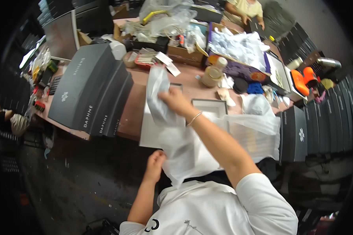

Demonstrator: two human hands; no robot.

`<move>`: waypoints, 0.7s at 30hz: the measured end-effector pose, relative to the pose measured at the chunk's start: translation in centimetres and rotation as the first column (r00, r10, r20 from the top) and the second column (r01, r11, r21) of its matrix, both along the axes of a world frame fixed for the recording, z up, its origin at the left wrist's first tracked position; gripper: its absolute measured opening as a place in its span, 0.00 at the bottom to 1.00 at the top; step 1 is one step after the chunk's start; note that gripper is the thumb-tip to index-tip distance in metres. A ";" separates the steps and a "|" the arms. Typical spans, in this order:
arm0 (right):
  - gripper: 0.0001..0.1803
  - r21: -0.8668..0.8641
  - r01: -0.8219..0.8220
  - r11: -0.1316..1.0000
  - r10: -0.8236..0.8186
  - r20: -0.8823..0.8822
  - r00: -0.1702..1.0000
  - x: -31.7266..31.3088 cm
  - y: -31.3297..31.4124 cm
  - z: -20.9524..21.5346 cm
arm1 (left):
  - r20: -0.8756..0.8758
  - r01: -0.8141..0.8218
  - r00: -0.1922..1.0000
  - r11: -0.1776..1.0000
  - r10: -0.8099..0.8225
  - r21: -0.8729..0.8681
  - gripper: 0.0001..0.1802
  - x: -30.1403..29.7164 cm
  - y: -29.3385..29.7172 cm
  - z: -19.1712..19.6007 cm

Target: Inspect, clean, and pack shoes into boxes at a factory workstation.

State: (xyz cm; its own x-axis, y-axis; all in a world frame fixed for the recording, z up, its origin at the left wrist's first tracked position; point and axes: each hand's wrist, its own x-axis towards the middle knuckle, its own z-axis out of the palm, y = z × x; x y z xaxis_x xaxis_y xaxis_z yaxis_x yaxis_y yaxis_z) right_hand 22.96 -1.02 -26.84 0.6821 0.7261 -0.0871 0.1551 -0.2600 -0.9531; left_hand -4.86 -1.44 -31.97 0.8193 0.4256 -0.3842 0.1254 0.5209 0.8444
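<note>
My right hand reaches out over the table with its fingers closed on a cloudy translucent plastic bag, held up and slightly blurred; what is inside cannot be made out. Below it, loose white wrapping hangs down past the table edge toward my lap. My left hand is closed beside that wrapping, near the front edge of an open shoebox part with a white inside. Whatever its fingers pinch is hidden. Under my right forearm is another dark-rimmed box, partly covered. A translucent white sheet lies right of the forearm.
Dark shoeboxes stand stacked at the left, and more line the right. Farther back are a purple carton of white crumpled paper, jars, a card tray and orange tape dispensers. Another person works across the table.
</note>
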 end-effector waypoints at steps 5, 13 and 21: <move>0.22 0.187 0.192 0.963 -0.184 -0.060 0.981 0.6 -16.9 17.0 | -0.045 -0.261 0.963 0.874 0.267 -0.410 0.06 3.0 2.3 3.2; 0.23 -0.230 -0.130 0.965 0.132 -0.008 0.991 -7.8 -24.3 2.5 | 0.085 -0.272 0.948 0.921 0.306 -0.280 0.07 8.3 2.6 6.5; 0.11 -0.565 -0.079 0.821 0.397 0.465 0.791 -10.2 -23.6 -3.1 | 0.202 -0.102 0.976 0.992 0.085 0.076 0.06 8.2 -1.4 8.2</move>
